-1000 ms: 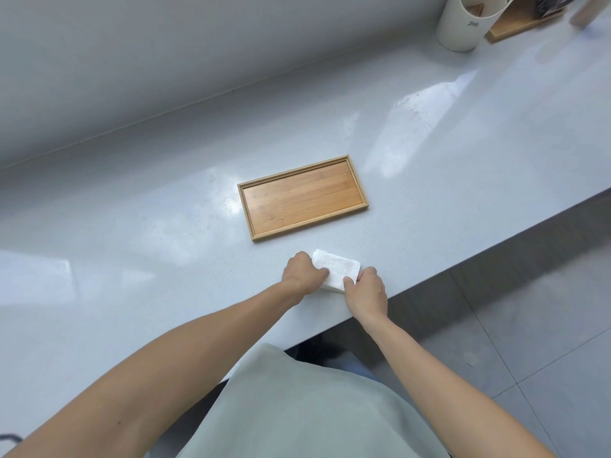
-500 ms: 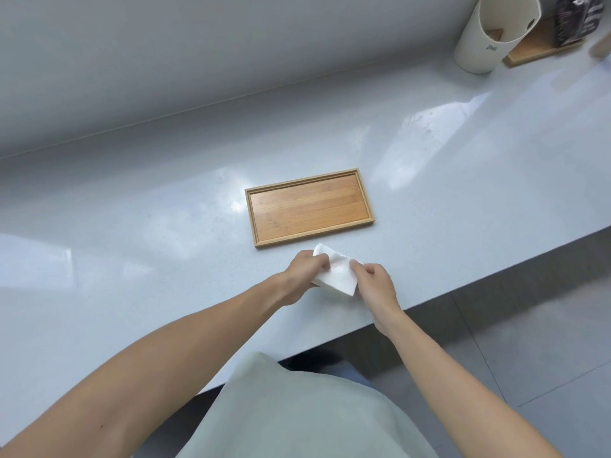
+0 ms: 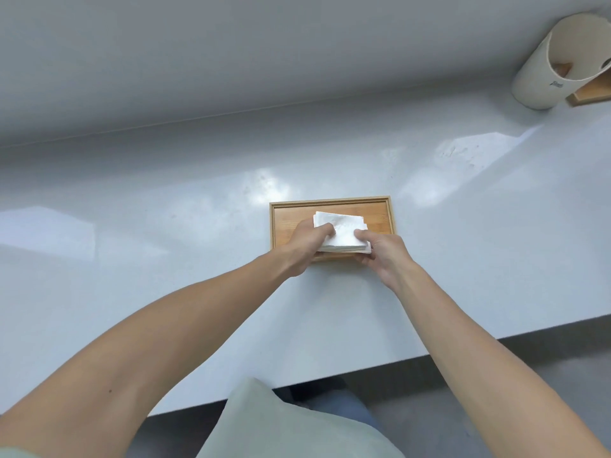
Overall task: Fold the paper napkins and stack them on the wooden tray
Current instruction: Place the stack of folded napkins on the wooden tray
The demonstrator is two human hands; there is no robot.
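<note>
- Currently: folded paper napkins (image 3: 340, 231), a white sheaf of several layers, sit over the wooden tray (image 3: 330, 206), filling its middle and near part; the layered edges show at the 5 o'clock corner.
- Left hand (image 3: 305, 242) grips the sheaf from 9 o'clock, fingers curled around its left edge, thumb on top.
- Right hand (image 3: 380, 251) grips from 4 o'clock, fingers curled on top of the near right corner, pinching the layers.
- Cannot tell whether the underside of the sheaf already rests on the tray floor or hangs just above it; the hands hide the near rim.
- Tray lies flat on the counter (image 3: 165, 259), roughly central, long side across the view.
- Progress, judged: folding looks done for these napkins and the stack is at the tray. Left to do: set it down fully, square it, release. No loose unfolded napkins in view, so this may be the last stage.
- At 1 o'clock, far corner: a white cylindrical holder (image 3: 545, 71), next to a wooden piece (image 3: 591, 94) cut by the frame edge.
</note>
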